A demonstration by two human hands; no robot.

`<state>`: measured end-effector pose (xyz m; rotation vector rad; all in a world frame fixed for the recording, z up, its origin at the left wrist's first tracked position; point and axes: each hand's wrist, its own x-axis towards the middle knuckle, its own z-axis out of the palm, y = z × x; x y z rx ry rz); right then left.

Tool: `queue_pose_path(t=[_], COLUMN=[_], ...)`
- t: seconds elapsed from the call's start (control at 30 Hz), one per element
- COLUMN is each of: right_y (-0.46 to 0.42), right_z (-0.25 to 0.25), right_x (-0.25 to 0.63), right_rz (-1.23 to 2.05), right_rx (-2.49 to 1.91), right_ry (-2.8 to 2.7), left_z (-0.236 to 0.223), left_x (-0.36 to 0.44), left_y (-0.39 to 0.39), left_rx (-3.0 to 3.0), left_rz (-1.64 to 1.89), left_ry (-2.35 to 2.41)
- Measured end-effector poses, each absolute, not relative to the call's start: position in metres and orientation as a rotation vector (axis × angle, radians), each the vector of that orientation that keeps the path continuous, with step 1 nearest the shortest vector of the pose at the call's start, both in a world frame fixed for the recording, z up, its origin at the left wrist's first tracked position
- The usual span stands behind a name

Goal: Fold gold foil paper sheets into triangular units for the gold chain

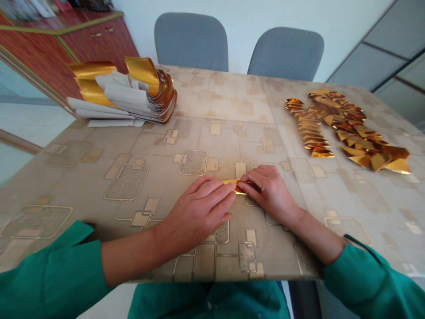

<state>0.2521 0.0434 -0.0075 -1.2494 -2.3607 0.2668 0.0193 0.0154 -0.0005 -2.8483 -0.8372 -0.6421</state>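
Note:
A small folded piece of gold foil paper point(236, 187) lies low over the table between my two hands, mostly hidden by fingers. My left hand point(202, 208) covers its left end, with the fingers close together and resting on it. At the other end, my right hand point(270, 190) pinches the paper between thumb and fingertips. Off to the right, folded gold paper pieces point(355, 128) lie in overlapping rows. A thick bent stack of gold foil sheets point(133, 93) with pale backs sits at the back left.
A patterned cloth point(159, 146) covers the table. Two grey chairs point(191, 42) stand behind its far edge against a pale wall. At the back left is a reddish wooden cabinet point(99, 44); grey panels point(381, 62) stand at the back right.

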Motion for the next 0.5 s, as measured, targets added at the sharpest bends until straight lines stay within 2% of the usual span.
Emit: queue_pose_path(t=[0.23, 0.5], right_y=[0.042, 0.041], right_z=[-0.008, -0.008], right_x=[0.252, 0.250], right_rz=[0.240, 0.173], right_rx=[-1.270, -1.275], right_ry=[-2.360, -2.373], left_z=[-0.006, -0.008], left_x=[0.023, 0.022], left_y=[-0.005, -0.004], left_rx=[-2.916, -2.937], left_rz=[-0.444, -0.388], left_ry=[-0.926, -0.964])
